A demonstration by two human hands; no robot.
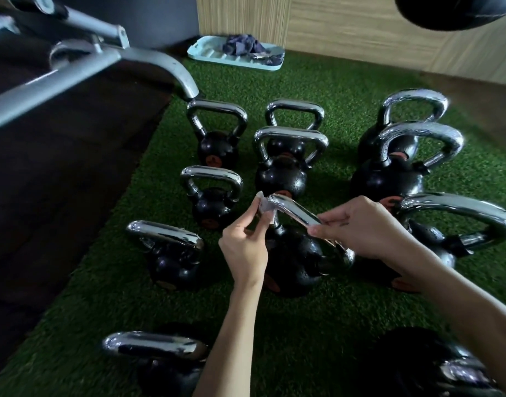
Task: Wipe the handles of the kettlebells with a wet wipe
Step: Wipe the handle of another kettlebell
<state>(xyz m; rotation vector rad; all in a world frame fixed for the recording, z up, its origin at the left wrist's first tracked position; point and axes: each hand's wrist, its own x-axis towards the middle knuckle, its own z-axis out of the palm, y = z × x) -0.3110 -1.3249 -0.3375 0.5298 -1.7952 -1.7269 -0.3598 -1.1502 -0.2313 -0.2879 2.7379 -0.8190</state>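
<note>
- Fingers point(253, 224) of the left hand point(243, 247) are curled and clamped on a wet wipe point(262, 204), which is pinched against the left bend of a chrome handle point(296, 209).
- Fingers point(336, 217) of the right hand point(357, 227) are closed over the same handle farther along, near its right bend, with the thumb pressed underneath.
- A pale strip is seen beneath the right thumb; whether it is part of the wipe cannot be told.
- The handle belongs to a black kettlebell point(296, 265) that stands on green turf point(317, 325), in the middle of the group, directly below both hands.
- Other kettlebells point(214, 149) are set upright around it in rough rows, all black with chrome handles. The larger ones are to the right and the smaller ones to the left.
- A dark floor mat point(74, 181) is laid along the left edge of the turf.
- A grey metal frame point(83, 73) crosses the upper left.
- A light blue tray point(206, 54) with a crumpled dark cloth point(243, 45) in it is placed on the floor at the far wall.
</note>
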